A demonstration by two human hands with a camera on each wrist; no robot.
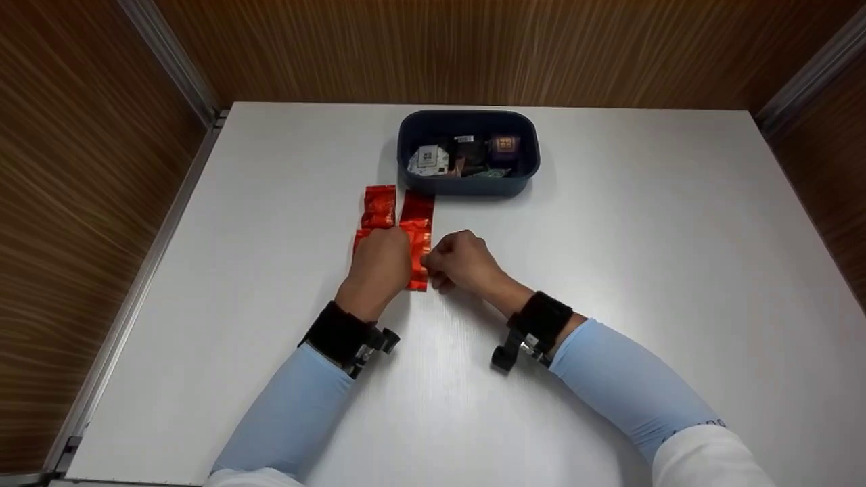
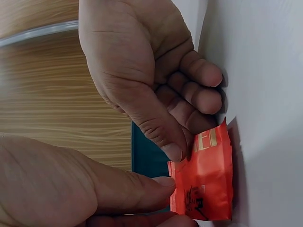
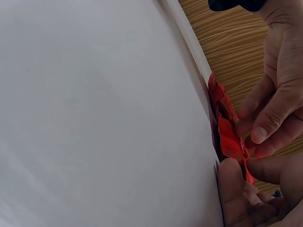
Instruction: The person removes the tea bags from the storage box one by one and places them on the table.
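1. Your left hand (image 1: 380, 260) and right hand (image 1: 460, 259) meet, fingers curled, both pinching the near end of a red foil packet (image 1: 417, 230).
2. A second red packet (image 1: 377, 208) lies just beside it.
3. Both rest on the white surface (image 1: 643, 270), near a dark blue bin (image 1: 468, 181) of small packets.
4. Wood-grain walls (image 1: 81, 169) enclose the surface.

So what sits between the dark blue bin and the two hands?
In the head view, two shiny red foil packets lie side by side between the dark blue plastic bin and both hands, whose fingers pinch the near ends.
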